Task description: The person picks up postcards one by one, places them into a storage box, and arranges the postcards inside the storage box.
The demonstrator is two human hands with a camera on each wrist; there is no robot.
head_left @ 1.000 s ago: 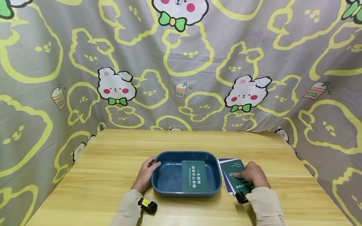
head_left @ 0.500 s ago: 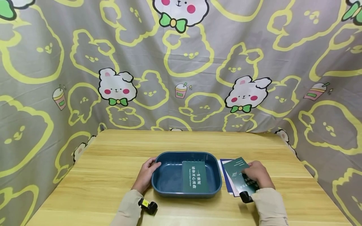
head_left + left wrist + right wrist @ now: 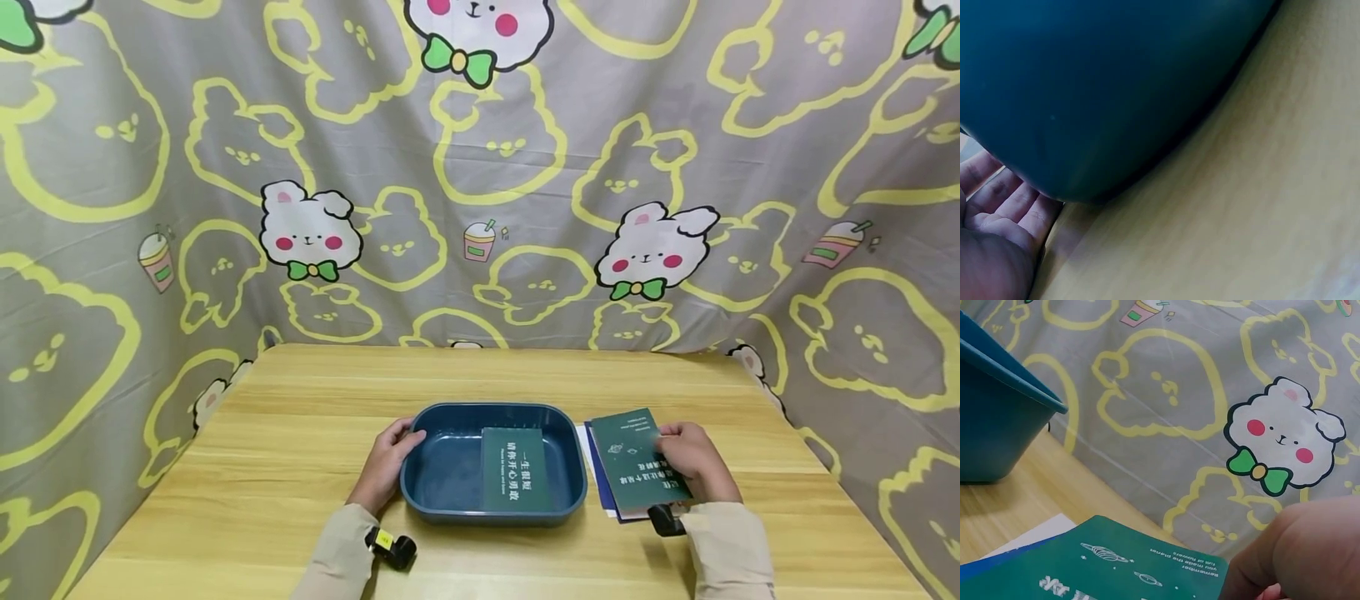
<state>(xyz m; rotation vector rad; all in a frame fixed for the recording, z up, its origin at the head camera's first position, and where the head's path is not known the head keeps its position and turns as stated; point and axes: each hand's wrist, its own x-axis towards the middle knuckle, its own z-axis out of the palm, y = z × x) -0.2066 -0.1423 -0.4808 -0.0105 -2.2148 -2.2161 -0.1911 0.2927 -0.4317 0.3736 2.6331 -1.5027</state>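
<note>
A dark blue rectangular basin [image 3: 442, 510] stands mid-table, with a green notebook [image 3: 516, 471] lying in its right half. My left hand [image 3: 390, 458] grips its left rim, thumb over the edge and fingers along the outer wall; in the left wrist view those fingers [image 3: 1013, 203] lie against the wall. To the right of the basin, my right hand [image 3: 692, 458] pinches the right edge of another green notebook [image 3: 633, 458], printed with white planets and lettering. Beneath that notebook, a blue notebook [image 3: 600, 479] and a white sheet or cover [image 3: 582, 442] show at the left side.
The wooden table [image 3: 337, 383] reaches back to a grey curtain [image 3: 420, 275] with yellow outlines and white rabbits, which also closes in both sides. A black camera [image 3: 393, 548] is strapped to the left wrist, another camera [image 3: 666, 521] to the right.
My right hand has shifted a little right, and the green notebook has turned and lifted slightly over the pile. The left hand and the basin stay put.
</note>
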